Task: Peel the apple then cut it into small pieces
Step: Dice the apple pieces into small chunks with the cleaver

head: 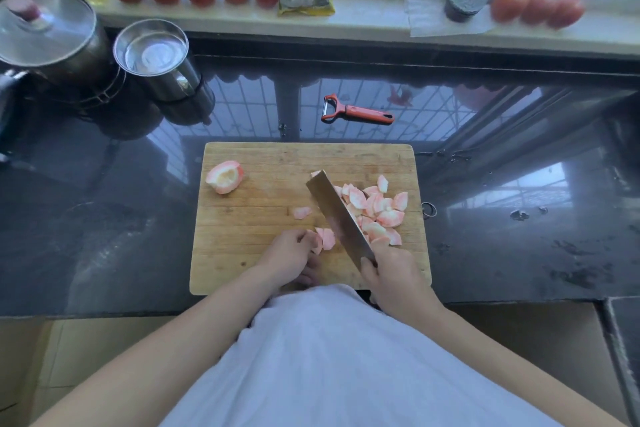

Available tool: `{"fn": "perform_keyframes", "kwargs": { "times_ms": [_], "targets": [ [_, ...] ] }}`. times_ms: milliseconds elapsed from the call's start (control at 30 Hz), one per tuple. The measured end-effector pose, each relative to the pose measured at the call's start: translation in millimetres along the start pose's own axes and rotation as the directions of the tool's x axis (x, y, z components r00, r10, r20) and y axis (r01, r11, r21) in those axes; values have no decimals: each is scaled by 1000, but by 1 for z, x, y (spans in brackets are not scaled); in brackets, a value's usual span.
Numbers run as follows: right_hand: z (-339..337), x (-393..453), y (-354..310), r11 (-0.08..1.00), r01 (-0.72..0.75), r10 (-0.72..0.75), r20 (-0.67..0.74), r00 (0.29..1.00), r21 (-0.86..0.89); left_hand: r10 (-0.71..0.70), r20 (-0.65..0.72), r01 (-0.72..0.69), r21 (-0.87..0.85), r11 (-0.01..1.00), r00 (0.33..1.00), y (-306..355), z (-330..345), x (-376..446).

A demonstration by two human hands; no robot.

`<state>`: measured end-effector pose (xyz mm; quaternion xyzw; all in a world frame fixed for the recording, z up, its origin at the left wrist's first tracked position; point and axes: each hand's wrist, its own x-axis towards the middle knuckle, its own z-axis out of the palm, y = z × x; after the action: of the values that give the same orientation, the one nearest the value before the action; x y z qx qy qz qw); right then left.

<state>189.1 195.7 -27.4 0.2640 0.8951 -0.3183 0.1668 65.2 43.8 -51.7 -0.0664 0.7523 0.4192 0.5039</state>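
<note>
I am mid-cut on the cutting board (242, 253), which lies on the dark counter (104, 218). My right hand (394, 282) is wrapped round the handle of the cleaver (337, 215), whose blade runs from that hand up towards 11 o'clock. My left hand (292, 253) has its fingers curled onto the apple slices (323, 237) at the board's 6 o'clock, just left of the blade.

The cut pile (375, 215) sits at 3 o'clock, touching the blade's right face; the uncut apple chunk (225, 177) waits at 10 o'clock, well apart. One stray piece (302, 212) lies near the board's centre.

To do this cut well, I would keep the left fingertips tucked back, knuckles guiding the blade face, bring the blade straight down through the slices, then sweep them right into the pile. The peeler (356, 111) lies beyond the board at 12 o'clock, its job apparently finished.
</note>
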Motion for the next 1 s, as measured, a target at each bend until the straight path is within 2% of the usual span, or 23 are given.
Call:
{"fn": "perform_keyframes", "kwargs": {
  "times_ms": [100,200,300,333,433,500,533,633,700,733,800,833,867,900,967,1000],
  "targets": [
    [1,2,7,996,41,-37,59,998,-77,-21,-183,3,-95,996,983,6,-19,6],
    [11,12,-6,974,147,-118,164,979,-175,-130,-393,12,-289,957,911,1,-49,6],
    [17,21,-17,948,142,-87,197,976,-286,-193,-467,-3,-386,922,863,-7,-68,2],
    [15,20,-21,942,136,-89,162,983,-308,-196,-473,-11,-401,916,859,-8,-71,1],
    [15,23,-10,919,128,-162,-62,985,-373,-182,-456,-35,-428,903,871,-8,-72,-3],
    [10,27,-5,965,23,-60,-135,989,-260,-165,-429,-43,-436,899,888,-7,-67,-5],
    [6,28,-5,982,-31,7,-124,992,-189,-155,-414,-44,-433,900,897,-6,-64,-6],
    [-6,23,-1,992,82,-92,-110,990,-98,-97,-422,-88,-397,913,901,3,-54,-11],
    [-21,8,-1,975,197,-207,-107,973,-100,15,-520,-208,-315,926,854,14,-48,-22],
    [-26,2,4,953,233,-260,-122,958,-195,96,-583,-288,-245,926,806,22,-46,-31],
    [-28,0,24,874,214,-316,-177,932,-436,284,-670,-450,-83,889,686,37,-39,-49],
    [-30,1,31,834,194,-350,-223,910,-516,384,-660,-507,6,862,645,43,-35,-55],
    [-32,4,38,802,170,-380,-270,885,-572,485,-602,-544,98,833,635,48,-30,-58],
    [-37,6,41,766,145,-417,-312,853,-626,572,-495,-558,195,807,654,51,-22,-55],
    [-41,11,50,697,116,-486,-347,802,-708,649,-143,-550,416,724,747,54,-1,-37],
    [-40,14,53,676,110,-515,-360,778,-729,639,65,-565,542,622,766,53,10,-25]
  ]
}}
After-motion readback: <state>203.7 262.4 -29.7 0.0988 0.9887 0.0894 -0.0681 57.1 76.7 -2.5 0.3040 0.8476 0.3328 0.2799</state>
